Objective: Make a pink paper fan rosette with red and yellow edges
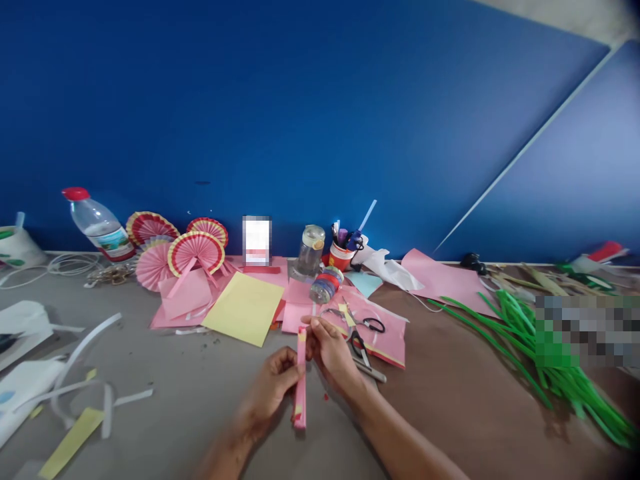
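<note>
A narrow, folded pink paper strip (301, 377) with yellow patches near its ends stands lengthwise between my hands, above the grey table. My left hand (278, 381) grips it around the middle, thumb against its side. At the upper end, my right hand (331, 348) is closed, with thumb and forefinger pinched at the strip's edge; its lower fingers are partly hidden. Just beyond the right hand, scissors (361, 345) with black handles and a grey-handled cutter (371, 370) lie by pink paper sheets (387, 327). A yellow paper sheet (245, 308) lies ahead to the left.
Pleated pink paper fans (196, 253) and a red-capped bottle (103, 227) stand back left. A clear jar (311, 250), tape rolls (326, 285) and a tool cup (341, 255) line the blue partition (320, 120). Green strips (530, 340) lie right, white strips (107, 407) left.
</note>
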Demonstrator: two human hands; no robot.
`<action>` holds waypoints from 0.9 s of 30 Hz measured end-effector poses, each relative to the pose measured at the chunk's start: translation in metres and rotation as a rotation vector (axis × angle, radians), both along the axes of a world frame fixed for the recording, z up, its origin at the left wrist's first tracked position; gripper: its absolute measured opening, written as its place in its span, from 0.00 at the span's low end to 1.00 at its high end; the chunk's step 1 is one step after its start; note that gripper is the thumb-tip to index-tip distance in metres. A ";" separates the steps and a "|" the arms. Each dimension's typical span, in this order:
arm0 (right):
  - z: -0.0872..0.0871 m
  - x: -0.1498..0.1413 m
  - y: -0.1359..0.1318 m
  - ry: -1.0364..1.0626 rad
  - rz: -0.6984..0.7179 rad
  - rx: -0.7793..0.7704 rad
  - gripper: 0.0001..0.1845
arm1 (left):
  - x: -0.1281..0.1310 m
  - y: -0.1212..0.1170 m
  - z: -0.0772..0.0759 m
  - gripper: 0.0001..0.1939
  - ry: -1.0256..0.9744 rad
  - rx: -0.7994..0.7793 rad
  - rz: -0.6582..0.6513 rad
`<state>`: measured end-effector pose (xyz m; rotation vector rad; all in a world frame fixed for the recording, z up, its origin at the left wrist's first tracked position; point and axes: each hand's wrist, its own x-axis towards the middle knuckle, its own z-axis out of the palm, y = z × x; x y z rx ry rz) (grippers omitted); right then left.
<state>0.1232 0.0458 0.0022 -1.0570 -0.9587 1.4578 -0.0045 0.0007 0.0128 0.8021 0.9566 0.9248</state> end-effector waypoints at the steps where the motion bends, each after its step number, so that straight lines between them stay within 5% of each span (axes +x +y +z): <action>1: 0.000 0.000 -0.001 -0.017 -0.011 0.011 0.22 | -0.001 0.002 -0.001 0.20 -0.016 -0.001 0.045; 6: 0.006 0.004 -0.008 -0.427 -0.094 0.256 0.10 | -0.013 0.014 -0.004 0.20 -0.008 0.062 0.316; 12: 0.013 0.004 -0.014 -0.623 -0.031 0.322 0.16 | -0.019 0.021 -0.012 0.19 0.020 0.091 0.471; 17: 0.020 0.012 -0.011 -0.639 -0.064 0.365 0.15 | -0.020 0.023 -0.016 0.21 0.001 0.041 0.514; 22: 0.044 0.048 0.007 -0.525 -0.063 0.296 0.16 | -0.018 0.023 -0.013 0.23 -0.052 0.023 0.506; 27: 0.063 0.089 0.022 -0.852 -0.053 0.376 0.16 | -0.015 0.022 -0.011 0.23 -0.086 0.012 0.480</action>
